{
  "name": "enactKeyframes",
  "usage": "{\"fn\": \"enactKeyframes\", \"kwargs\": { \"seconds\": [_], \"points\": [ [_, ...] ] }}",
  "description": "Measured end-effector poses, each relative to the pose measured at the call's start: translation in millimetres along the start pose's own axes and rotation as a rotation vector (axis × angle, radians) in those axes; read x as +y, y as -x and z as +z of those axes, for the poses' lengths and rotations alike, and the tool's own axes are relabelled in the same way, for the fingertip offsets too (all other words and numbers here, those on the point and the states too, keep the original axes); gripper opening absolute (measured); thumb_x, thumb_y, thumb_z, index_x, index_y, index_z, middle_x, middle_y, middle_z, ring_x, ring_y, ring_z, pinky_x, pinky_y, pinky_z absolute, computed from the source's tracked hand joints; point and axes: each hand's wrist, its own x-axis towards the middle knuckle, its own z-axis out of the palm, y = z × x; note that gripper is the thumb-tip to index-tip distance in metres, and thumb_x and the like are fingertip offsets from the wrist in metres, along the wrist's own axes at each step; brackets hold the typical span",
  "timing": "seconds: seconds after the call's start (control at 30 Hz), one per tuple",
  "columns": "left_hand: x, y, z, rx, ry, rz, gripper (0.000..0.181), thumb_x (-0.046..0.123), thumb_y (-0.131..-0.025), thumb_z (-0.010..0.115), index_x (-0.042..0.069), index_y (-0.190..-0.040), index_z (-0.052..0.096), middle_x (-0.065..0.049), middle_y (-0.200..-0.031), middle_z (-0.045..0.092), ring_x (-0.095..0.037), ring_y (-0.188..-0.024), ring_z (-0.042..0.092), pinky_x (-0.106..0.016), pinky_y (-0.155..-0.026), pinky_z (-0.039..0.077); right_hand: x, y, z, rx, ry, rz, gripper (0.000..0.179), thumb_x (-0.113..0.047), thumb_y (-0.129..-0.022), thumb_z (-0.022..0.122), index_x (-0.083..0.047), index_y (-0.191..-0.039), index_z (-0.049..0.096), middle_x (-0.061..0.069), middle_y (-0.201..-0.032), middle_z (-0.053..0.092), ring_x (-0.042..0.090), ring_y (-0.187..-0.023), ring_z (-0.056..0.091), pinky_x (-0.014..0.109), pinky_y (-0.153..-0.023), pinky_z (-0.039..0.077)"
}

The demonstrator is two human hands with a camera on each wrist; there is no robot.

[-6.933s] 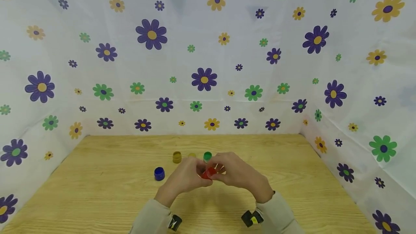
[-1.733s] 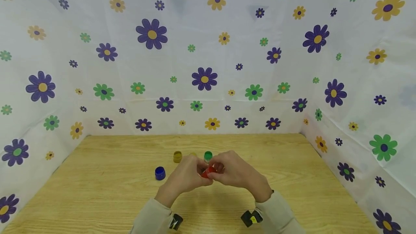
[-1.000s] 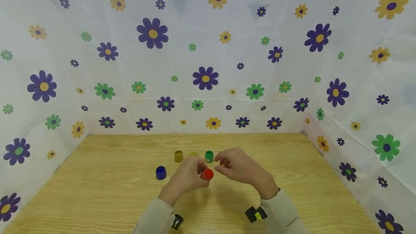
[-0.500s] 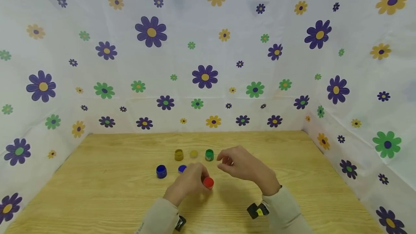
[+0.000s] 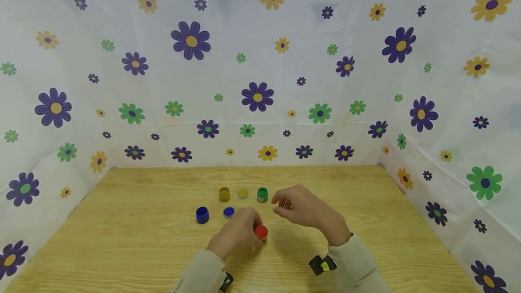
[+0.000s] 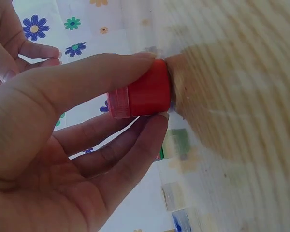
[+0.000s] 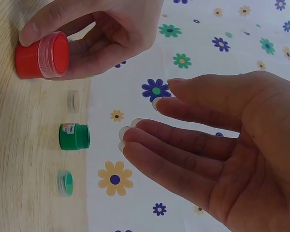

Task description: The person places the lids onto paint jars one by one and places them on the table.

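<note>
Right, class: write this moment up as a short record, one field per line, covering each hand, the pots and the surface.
left hand: pinches the red pot and sets it on the wooden table
right hand: open, holds nothing, apart from the red pot
other pots: blue pot, yellow pot, green pot
loose lids: blue lid, yellow lid

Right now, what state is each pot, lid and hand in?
Red pot: lidless, upside down on the table, held by left hand.
Right hand: open, holding nothing.
Green pot: upright, uncapped.
Blue pot: upright.
Blue lid: lying loose.
</note>
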Motion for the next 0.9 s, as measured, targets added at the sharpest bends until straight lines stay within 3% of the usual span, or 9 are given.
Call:
{"fn": "enactKeyframes", "kwargs": {
  "seconds": [0.07,0.2,0.3,0.37,0.43,0.53,0.73,0.9],
  "points": [
    [0.8,-0.8,0.3,-0.004,-0.006,-0.004,0.026,0.001,-0.067,0.091,0.003,-0.085,0.073,-0.002,-0.079,0.071,-0.012,-0.071,0.061,-0.028,-0.066,0.054,1,0.1,0,-0.004,-0.003,0.005,0.016,-0.014,-0.1,0.066,-0.004,-0.11,0.074,0.007,-0.094,0.076,0.016,-0.082,0.07,0.022,-0.073,0.056],
    [4.3,2.9,-6.9,-0.014,-0.004,-0.021,0.041,0.005,-0.071,0.091,-0.002,-0.106,0.072,-0.009,-0.095,0.073,-0.019,-0.085,0.066,-0.038,-0.078,0.058,3,0.0,2,-0.018,-0.007,0.023,0.016,-0.015,-0.1,0.067,-0.005,-0.111,0.074,0.007,-0.094,0.076,0.017,-0.083,0.07,0.021,-0.073,0.056],
    [5.5,11.3,-24.0,0.038,0.006,-0.04,0.051,0.008,-0.074,0.09,-0.002,-0.119,0.069,-0.014,-0.108,0.072,-0.026,-0.099,0.067,-0.046,-0.089,0.058,4,-0.5,2,-0.025,-0.008,0.027,0.016,-0.015,-0.1,0.067,-0.005,-0.111,0.074,0.007,-0.095,0.076,0.017,-0.083,0.07,0.021,-0.073,0.056],
    [1.8,17.8,-39.3,0.103,0.006,-0.058,0.05,0.009,-0.075,0.09,0.0,-0.121,0.07,-0.015,-0.114,0.073,-0.028,-0.105,0.068,-0.048,-0.093,0.057,3,-0.9,2,-0.026,-0.007,0.021,0.016,-0.015,-0.1,0.067,-0.005,-0.11,0.074,0.007,-0.095,0.076,0.017,-0.083,0.069,0.022,-0.073,0.056],
    [-8.7,24.6,-55.0,0.167,-0.003,-0.076,0.05,0.008,-0.076,0.089,0.001,-0.121,0.07,-0.015,-0.118,0.073,-0.03,-0.109,0.068,-0.049,-0.096,0.056,2,-1.8,3,-0.031,-0.008,0.02,0.016,-0.014,-0.1,0.067,-0.005,-0.11,0.074,0.007,-0.095,0.076,0.016,-0.082,0.069,0.021,-0.074,0.056],
    [-32.4,32.8,-75.1,0.209,-0.023,-0.114,0.055,0.009,-0.078,0.088,-0.002,-0.127,0.066,-0.019,-0.125,0.07,-0.036,-0.115,0.065,-0.052,-0.098,0.055,-1,-4.3,5,-0.041,-0.005,0.009,0.015,-0.014,-0.1,0.067,-0.005,-0.11,0.074,0.007,-0.095,0.076,0.015,-0.082,0.068,0.021,-0.073,0.055],
    [-77.7,40.2,-99.5,0.161,-0.009,-0.235,0.07,0.013,-0.079,0.088,-0.008,-0.138,0.055,-0.028,-0.136,0.06,-0.046,-0.126,0.056,-0.059,-0.104,0.05,-5,-12.3,15,-0.072,0.022,-0.032,0.015,-0.014,-0.1,0.066,-0.006,-0.11,0.074,0.006,-0.097,0.077,0.013,-0.084,0.069,0.022,-0.076,0.056],
    [-96.5,39.7,-102.5,0.117,0.036,-0.285,0.066,0.011,-0.077,0.089,-0.007,-0.133,0.058,-0.025,-0.132,0.062,-0.043,-0.123,0.058,-0.058,-0.104,0.049,-11,-22.0,22,-0.094,0.026,-0.04,0.017,-0.015,-0.1,0.067,-0.005,-0.112,0.075,0.006,-0.101,0.078,0.013,-0.087,0.07,0.022,-0.079,0.057]
  ]
}}
